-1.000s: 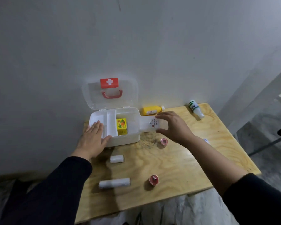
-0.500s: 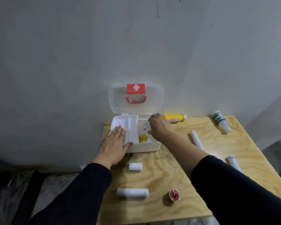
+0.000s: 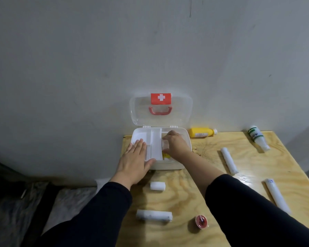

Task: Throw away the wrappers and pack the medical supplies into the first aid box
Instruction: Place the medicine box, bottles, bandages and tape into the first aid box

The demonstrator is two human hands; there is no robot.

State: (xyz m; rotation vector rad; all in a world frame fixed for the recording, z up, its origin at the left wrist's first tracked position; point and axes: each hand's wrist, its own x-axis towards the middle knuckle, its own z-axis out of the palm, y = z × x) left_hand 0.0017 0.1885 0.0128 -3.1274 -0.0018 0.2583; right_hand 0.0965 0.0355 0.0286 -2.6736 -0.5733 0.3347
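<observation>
From the head camera we see the first aid box [image 3: 178, 164] at the back of the table [image 3: 200, 189], against the wall, with its clear lid [image 3: 180, 111] standing open. A white tray [image 3: 154, 141] with dividers fills the left part of the box; its compartments look bare. In the right part a scrap of yellow [image 3: 166, 155] shows under our right hand [image 3: 175, 144], too covered to name.

That right hand is down inside the box, fingers curled around a pale, translucent item [image 3: 164, 144]; we cannot tell what it is or which way it lies. Our left hand [image 3: 135, 160] lies flat and spread, holding nothing, palm on the front left corner of the box, fingertips on the tray.

The other supplies are out on the table. A yellow bottle [image 3: 201, 132] lies on its side just right of the box, cap pointing right. A white bottle [image 3: 258, 138] lies well to the right, cap towards us and right. Two long rolls [image 3: 229, 160] [image 3: 277, 195] lie right of our right arm, running front to back. A short roll [image 3: 157, 186] sits just before the box, a longer roll [image 3: 154, 215] nearer us lies left to right, and a small red spool [image 3: 201, 221] rests beside it.
</observation>
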